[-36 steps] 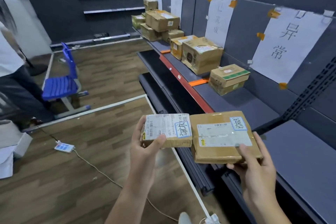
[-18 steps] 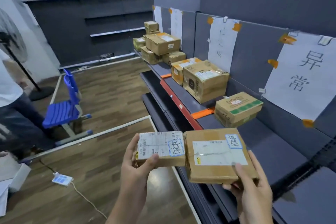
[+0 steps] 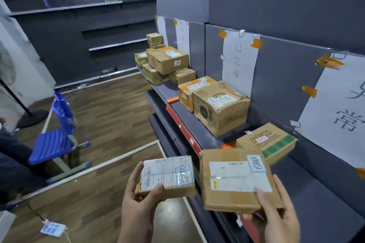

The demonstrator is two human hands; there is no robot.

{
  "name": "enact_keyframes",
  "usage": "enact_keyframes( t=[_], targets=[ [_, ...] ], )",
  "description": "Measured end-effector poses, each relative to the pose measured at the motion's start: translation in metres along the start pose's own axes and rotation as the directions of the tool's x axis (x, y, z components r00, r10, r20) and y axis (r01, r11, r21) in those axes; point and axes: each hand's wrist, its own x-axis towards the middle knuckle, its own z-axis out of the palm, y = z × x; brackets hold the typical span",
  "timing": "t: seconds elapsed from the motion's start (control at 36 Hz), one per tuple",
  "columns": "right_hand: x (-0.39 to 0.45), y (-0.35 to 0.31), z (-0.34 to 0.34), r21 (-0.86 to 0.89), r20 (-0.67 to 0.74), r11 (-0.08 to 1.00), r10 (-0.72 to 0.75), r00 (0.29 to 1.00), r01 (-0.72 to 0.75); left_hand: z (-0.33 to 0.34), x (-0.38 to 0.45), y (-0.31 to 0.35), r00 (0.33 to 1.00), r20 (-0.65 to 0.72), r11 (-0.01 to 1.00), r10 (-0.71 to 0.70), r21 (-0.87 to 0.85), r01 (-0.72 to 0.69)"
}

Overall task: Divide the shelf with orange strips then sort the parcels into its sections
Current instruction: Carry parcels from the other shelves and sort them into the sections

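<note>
Two parcels held label-up, side by side, likely for reading before sorting: small parcel [image 3: 167,175] pinched in left hand [image 3: 141,201], bigger parcel [image 3: 237,179] clamped in right hand [image 3: 276,217], over shelf [image 3: 320,189] edge near orange strip [image 3: 227,146].
</note>
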Motion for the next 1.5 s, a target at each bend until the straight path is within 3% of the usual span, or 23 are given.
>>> enact_keyframes(
  t=[0.61, 0.97, 1.14, 1.33, 1.5],
  targets=[
    [0.186, 0.035, 0.190, -0.016, -0.121, 0.993, -0.121, 0.985, 0.120, 0.051, 0.294, 0.012, 0.987, 0.106, 0.986, -0.125, -0.100, 0.135],
    [0.280, 0.015, 0.211, 0.039, -0.203, 0.993, -0.100, 0.974, 0.111, 0.144, 0.374, 0.005, 0.964, 0.185, 0.981, -0.189, -0.017, 0.196],
    [0.307, 0.012, 0.218, 0.052, -0.198, 0.991, -0.113, 0.974, 0.125, 0.172, 0.404, -0.002, 0.957, 0.205, 0.973, -0.204, -0.061, 0.221],
    [0.334, 0.014, 0.227, 0.053, -0.285, 0.990, -0.110, 0.952, 0.131, 0.200, 0.445, -0.010, 0.933, 0.273, 0.969, -0.235, -0.012, 0.248],
    [0.352, 0.021, 0.248, 0.007, -0.371, 0.987, -0.149, 0.917, 0.163, 0.217, 0.494, -0.018, 0.875, 0.371, 0.945, -0.312, 0.028, 0.326]
  ],
)
